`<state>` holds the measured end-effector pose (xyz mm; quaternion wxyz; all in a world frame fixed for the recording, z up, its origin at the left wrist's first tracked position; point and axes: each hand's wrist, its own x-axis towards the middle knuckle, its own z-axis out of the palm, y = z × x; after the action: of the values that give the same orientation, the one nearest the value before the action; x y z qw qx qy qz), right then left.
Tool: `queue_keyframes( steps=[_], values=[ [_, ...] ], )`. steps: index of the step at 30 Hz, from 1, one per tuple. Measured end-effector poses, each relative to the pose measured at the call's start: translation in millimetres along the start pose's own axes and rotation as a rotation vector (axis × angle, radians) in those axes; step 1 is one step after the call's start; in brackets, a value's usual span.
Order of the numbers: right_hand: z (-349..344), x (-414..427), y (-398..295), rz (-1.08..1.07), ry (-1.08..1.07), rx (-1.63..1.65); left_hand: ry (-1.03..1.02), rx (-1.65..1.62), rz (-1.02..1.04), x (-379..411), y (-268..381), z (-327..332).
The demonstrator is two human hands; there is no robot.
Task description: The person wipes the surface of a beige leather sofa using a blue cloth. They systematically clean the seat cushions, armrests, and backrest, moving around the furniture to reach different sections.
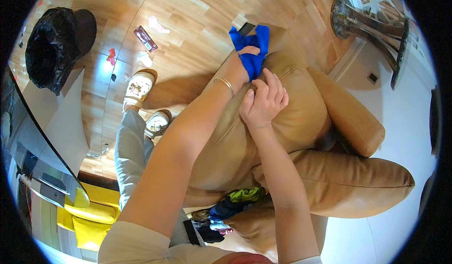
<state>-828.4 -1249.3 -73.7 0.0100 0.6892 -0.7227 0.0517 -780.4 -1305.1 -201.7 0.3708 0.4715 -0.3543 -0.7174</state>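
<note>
Over the tan leather sofa arm (293, 101), my left hand (251, 50) is closed around a bright blue cloth (253, 66). The cloth covers most of that hand, and two strips of it stick up past the fingers. A thin metal bangle (225, 84) circles my left wrist. Just below the cloth, my right hand (264, 103) has its fingers bent and apart, with nothing visible in them. Its fingertips are close to the cloth's lower edge; whether they touch the leather cannot be told. A small dark object (246, 28) shows beyond the cloth.
A bin lined with a black bag (47, 52) stands at the left on the wooden floor, near a wrapper (145, 39) and scraps. A dark-edged glass tabletop (39, 137) juts in at left. Folded clothes (229, 207) lie by a tan cushion (353, 182). A pedestal stand (370, 34) is at upper right.
</note>
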Motion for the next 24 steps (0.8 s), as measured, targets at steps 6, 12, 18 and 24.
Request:
queue_keyframes(
  steps=[6, 12, 18, 24],
  values=[
    [0, -2, 4, 0.025, -0.05, -0.079, -0.242, 0.859, -0.007, -38, -15, -26],
    [4, -1, 2, 0.0, -0.042, -0.127, -0.383, 0.665, 0.262, -42, -71, -20],
    [7, -2, 0, 0.009, -0.07, -0.136, -0.362, 0.424, 0.272, 12, -62, 4],
    [14, -5, 5, -0.008, -0.045, -0.173, -0.3, 0.266, 0.422, 62, -36, 37]
  ],
)
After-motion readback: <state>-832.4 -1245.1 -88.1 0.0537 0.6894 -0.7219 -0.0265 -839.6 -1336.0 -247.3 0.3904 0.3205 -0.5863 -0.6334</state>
